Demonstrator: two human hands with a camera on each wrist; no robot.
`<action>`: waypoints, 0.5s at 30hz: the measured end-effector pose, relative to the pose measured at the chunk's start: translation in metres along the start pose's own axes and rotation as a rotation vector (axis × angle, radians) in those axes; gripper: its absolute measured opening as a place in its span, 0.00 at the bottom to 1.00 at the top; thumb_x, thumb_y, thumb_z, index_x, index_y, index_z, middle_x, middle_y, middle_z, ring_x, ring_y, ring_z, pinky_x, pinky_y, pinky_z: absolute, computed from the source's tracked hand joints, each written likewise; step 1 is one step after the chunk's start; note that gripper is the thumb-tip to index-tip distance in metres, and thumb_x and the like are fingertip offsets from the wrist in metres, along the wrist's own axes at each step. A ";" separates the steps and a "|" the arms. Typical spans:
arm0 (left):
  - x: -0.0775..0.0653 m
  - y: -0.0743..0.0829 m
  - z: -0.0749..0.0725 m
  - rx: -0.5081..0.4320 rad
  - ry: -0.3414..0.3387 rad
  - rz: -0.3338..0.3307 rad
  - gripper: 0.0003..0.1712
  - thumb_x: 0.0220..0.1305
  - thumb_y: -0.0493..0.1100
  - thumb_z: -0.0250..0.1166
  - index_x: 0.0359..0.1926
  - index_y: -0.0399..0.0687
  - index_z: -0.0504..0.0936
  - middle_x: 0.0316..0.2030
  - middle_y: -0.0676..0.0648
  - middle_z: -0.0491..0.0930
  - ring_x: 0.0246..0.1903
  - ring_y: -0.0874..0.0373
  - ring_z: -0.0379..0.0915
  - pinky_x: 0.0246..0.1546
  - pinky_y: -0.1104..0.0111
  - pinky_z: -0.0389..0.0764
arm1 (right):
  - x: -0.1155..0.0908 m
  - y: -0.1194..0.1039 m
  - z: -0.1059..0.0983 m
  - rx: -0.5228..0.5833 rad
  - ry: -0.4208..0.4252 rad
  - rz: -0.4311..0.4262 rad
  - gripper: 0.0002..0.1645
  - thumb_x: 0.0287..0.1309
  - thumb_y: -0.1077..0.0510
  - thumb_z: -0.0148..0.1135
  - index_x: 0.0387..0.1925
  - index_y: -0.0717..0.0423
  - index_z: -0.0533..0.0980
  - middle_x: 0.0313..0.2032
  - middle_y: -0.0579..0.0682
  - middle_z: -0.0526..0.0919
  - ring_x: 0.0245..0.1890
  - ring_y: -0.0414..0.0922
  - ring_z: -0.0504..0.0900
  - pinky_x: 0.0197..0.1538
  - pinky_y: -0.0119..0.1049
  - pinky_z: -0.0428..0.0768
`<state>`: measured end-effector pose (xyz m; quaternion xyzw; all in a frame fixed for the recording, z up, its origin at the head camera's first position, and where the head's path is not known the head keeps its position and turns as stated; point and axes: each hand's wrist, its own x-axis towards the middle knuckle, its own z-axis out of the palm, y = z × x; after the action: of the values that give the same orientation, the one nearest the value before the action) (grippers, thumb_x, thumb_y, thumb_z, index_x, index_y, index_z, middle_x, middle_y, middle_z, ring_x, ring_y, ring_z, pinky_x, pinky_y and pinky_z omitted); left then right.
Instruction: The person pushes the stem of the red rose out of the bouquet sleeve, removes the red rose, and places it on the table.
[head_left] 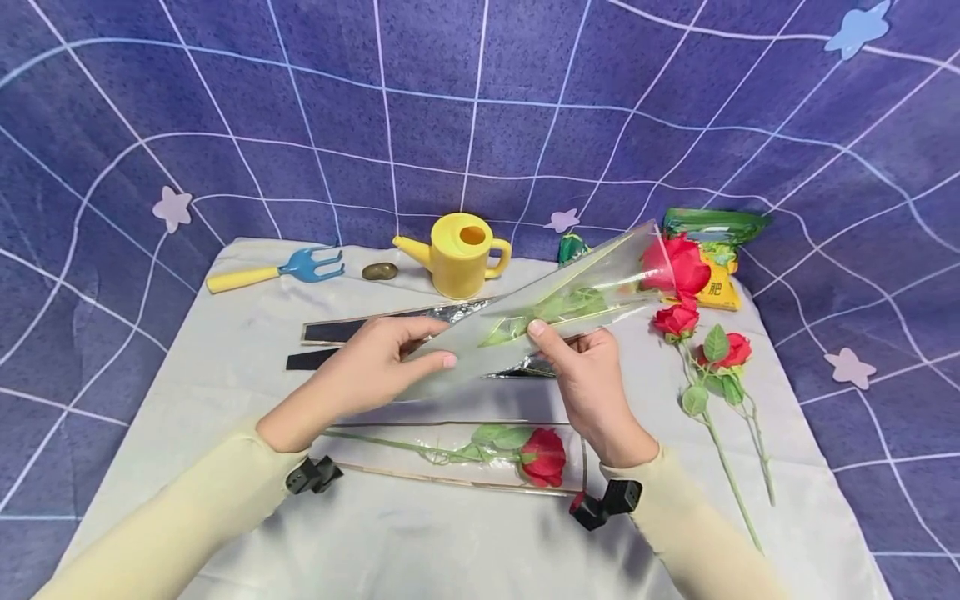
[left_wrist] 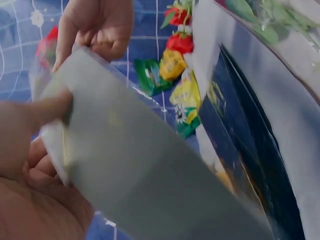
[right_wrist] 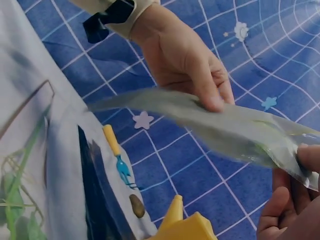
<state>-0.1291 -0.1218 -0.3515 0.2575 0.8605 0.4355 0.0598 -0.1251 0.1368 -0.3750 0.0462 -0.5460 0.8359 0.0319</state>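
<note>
Both hands hold up a flower sleeve (head_left: 465,354), frosted below and clear above, over the middle of the table. Inside lies a red rose (head_left: 678,267), its bloom at the clear upper right end and its green leaves showing through the film. My left hand (head_left: 382,358) pinches the frosted lower part between thumb and fingers. Higher up, my right hand (head_left: 596,392) grips the sleeve near the leaves, thumb on top. In the left wrist view, the frosted film (left_wrist: 135,145) hides much of the rose. A second rose (head_left: 543,457) lies in a clear sleeve nearer the body.
Dark-ended sleeves (head_left: 330,331) lie behind the hands. Two loose roses (head_left: 731,350) rest at the right. Along the back are a hand fork (head_left: 303,265), a stone (head_left: 380,271), a yellow watering can (head_left: 453,271), and green and yellow packets (head_left: 720,287).
</note>
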 end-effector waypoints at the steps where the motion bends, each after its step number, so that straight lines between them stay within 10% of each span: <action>1: 0.001 0.001 0.001 0.004 0.004 0.013 0.15 0.59 0.58 0.64 0.46 0.64 0.81 0.34 0.61 0.78 0.27 0.64 0.68 0.30 0.67 0.71 | 0.001 0.000 0.000 0.015 0.003 -0.015 0.07 0.56 0.65 0.65 0.38 0.63 0.78 0.33 0.51 0.81 0.29 0.41 0.77 0.34 0.33 0.75; 6: 0.004 0.008 0.003 -0.016 0.013 0.017 0.03 0.60 0.53 0.65 0.33 0.65 0.80 0.22 0.58 0.70 0.22 0.63 0.62 0.25 0.67 0.67 | 0.006 -0.002 -0.002 0.181 0.093 -0.126 0.09 0.58 0.64 0.63 0.38 0.66 0.75 0.32 0.52 0.78 0.27 0.41 0.72 0.33 0.31 0.70; 15: 0.008 0.010 0.010 -0.017 0.030 0.050 0.17 0.60 0.54 0.64 0.22 0.56 0.69 0.18 0.53 0.58 0.20 0.62 0.55 0.22 0.68 0.61 | 0.008 0.000 0.005 0.281 0.180 -0.179 0.10 0.53 0.68 0.66 0.38 0.68 0.76 0.31 0.53 0.79 0.26 0.41 0.73 0.33 0.29 0.72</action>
<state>-0.1287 -0.1057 -0.3491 0.2718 0.8509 0.4481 0.0380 -0.1325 0.1321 -0.3718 0.0236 -0.4125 0.8985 0.1482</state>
